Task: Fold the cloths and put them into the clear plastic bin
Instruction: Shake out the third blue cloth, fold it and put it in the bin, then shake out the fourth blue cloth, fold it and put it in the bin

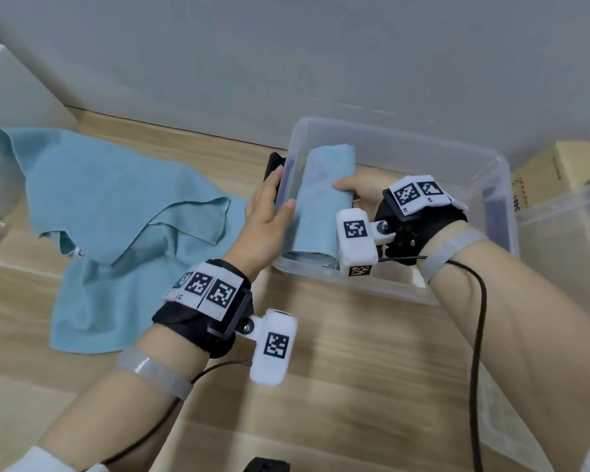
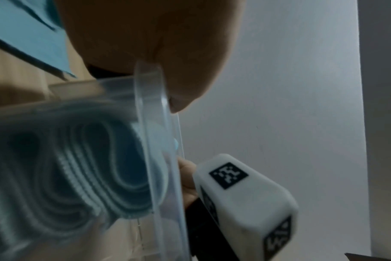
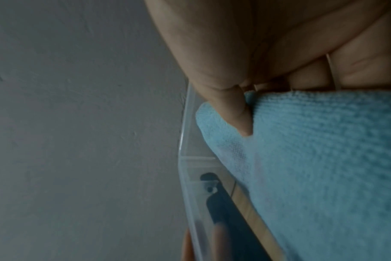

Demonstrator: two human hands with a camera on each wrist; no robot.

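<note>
A clear plastic bin (image 1: 491,172) stands on the wooden table. A folded light-blue cloth (image 1: 321,202) lies inside it against the left wall. My right hand (image 1: 361,189) grips that cloth, thumb on top, fingers under it (image 3: 313,76). My left hand (image 1: 269,212) clasps the bin's left rim (image 2: 150,98), thumb inside, fingers outside. The cloth's folded layers (image 2: 83,169) show through the bin wall. A second light-blue cloth (image 1: 116,226) lies unfolded and rumpled on the table to the left.
A grey wall runs behind the table. A black object (image 1: 273,165) sits just outside the bin's left wall. Another clear container (image 1: 566,226) and a cardboard box (image 1: 552,168) stand at the right. A white object (image 1: 0,97) is at the far left.
</note>
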